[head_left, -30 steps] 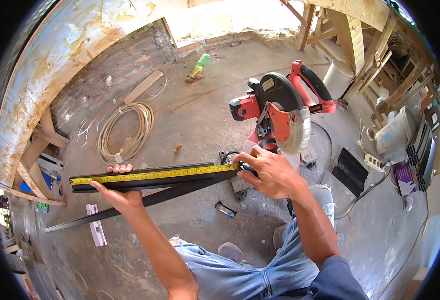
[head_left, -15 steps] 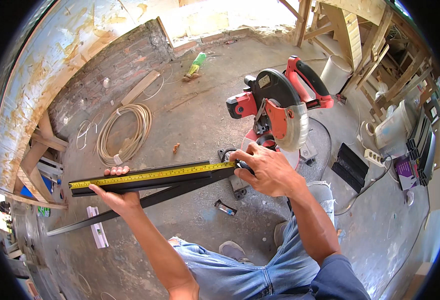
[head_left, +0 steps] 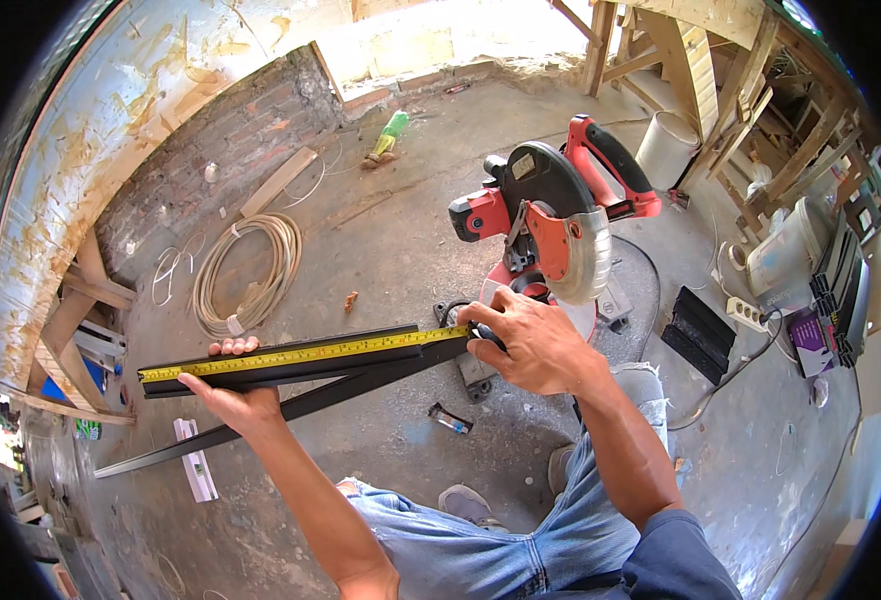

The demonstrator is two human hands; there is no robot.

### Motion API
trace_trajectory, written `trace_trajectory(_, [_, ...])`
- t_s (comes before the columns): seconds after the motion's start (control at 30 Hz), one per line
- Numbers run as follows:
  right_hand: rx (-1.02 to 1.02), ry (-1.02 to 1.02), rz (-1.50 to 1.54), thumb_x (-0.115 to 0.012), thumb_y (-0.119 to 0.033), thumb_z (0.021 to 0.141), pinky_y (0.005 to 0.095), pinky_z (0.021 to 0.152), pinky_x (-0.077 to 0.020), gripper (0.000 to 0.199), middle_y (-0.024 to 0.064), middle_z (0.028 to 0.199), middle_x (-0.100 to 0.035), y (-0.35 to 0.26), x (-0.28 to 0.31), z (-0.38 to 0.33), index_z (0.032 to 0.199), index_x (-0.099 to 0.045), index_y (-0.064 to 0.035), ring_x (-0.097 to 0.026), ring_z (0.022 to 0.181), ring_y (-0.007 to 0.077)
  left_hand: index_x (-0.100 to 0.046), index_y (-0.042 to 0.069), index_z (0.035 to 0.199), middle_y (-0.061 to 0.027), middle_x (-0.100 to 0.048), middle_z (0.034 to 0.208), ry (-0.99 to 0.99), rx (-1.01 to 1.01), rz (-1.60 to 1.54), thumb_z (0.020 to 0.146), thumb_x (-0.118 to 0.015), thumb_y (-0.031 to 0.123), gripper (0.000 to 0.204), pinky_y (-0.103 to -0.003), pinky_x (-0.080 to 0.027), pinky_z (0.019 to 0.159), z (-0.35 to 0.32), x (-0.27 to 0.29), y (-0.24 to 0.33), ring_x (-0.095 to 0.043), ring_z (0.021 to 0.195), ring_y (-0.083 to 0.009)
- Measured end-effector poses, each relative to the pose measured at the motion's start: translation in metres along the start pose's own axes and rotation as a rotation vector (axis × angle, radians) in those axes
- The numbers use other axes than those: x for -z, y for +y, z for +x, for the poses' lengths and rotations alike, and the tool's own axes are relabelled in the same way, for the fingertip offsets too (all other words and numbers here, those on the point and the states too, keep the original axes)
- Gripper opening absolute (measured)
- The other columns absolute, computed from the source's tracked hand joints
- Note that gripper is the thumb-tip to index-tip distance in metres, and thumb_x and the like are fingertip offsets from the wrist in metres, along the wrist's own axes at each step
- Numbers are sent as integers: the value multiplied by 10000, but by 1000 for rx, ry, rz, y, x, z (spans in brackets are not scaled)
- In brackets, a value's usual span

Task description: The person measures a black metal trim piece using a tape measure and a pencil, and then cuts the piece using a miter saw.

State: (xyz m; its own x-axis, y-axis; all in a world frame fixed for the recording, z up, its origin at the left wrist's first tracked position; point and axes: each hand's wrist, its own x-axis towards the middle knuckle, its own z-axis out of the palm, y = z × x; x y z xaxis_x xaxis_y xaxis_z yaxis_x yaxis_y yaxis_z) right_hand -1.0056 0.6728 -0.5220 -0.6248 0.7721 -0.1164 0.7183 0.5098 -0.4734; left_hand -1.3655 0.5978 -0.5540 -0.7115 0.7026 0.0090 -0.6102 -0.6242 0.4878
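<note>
My left hand (head_left: 239, 392) is wrapped from below around a black metal channel (head_left: 391, 336), its thumb at the near edge. Along the channel lies the yellow blade of a tape measure (head_left: 311, 354), drawn out from the left end toward the right. My right hand (head_left: 536, 343) grips the tape's case, which is mostly hidden by the fingers. Under the channel, a longer black strip (head_left: 306, 402) slants down to the left. Just beyond my right hand stands a red and black miter saw (head_left: 561, 220), its blade guard over the base.
A coil of beige hose (head_left: 248, 272) and a wooden board (head_left: 279, 182) lie on the far left floor. A pale spirit level (head_left: 197, 460) is under the long strip. A black channel offcut (head_left: 699, 334) and a power strip (head_left: 746, 313) sit at right, near a bucket (head_left: 789, 255).
The view has shifted very slightly. Both hands keep their places on the channel and the tape measure.
</note>
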Motion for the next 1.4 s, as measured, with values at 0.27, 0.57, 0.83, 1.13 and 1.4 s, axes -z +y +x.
trace_trajectory(0.27, [2, 18, 2, -535, -356, 981, 429, 824, -503, 358, 142, 1071, -582, -3, 2, -2, 1301, -559, -197, -599, 1075, 311, -543, 9, 915, -86, -463, 809, -19, 21, -24, 945, -490, 679, 672, -373, -411, 779, -2, 0, 1, -444, 776, -229])
trace_trajectory(0.57, [23, 11, 267, -492, -350, 1005, 479, 902, -490, 393, 213, 1182, -520, -2, -32, 5, 1367, -484, -196, -594, 1090, 383, -575, 0, 963, -109, -551, 820, 10, 12, 199, 761, -551, 858, 881, -396, -471, 727, -19, -26, 3, -526, 750, -242])
trace_trajectory(0.83, [-178, -426, 190, -511, -368, 971, 558, 937, -509, 459, 357, 1299, -478, 29, -172, 11, 1374, -483, -149, -585, 1130, 523, -499, 37, 1102, -62, -551, 919, 388, -347, 488, 828, -516, 825, 834, -340, -465, 634, -17, -22, 8, -535, 683, -185])
trace_trajectory(1.13, [199, -541, -169, -556, -145, 865, 499, 670, -584, 461, 308, 1242, -528, 33, -323, -33, 1304, -502, -17, -710, 856, 418, -554, 16, 1018, -90, -550, 818, 347, -235, 387, 855, -520, 790, 792, -366, -496, 639, -28, -40, 2, -545, 711, -203])
trace_trajectory(1.4, [289, 362, -551, -548, -158, 875, 462, 1031, -383, 423, 202, 1184, -578, 20, -235, 89, 1249, -529, 38, -523, 1178, 322, -568, 42, 998, -73, -538, 822, 380, -200, 282, 858, -565, 756, 728, -360, -496, 695, -22, -29, 6, -544, 729, -210])
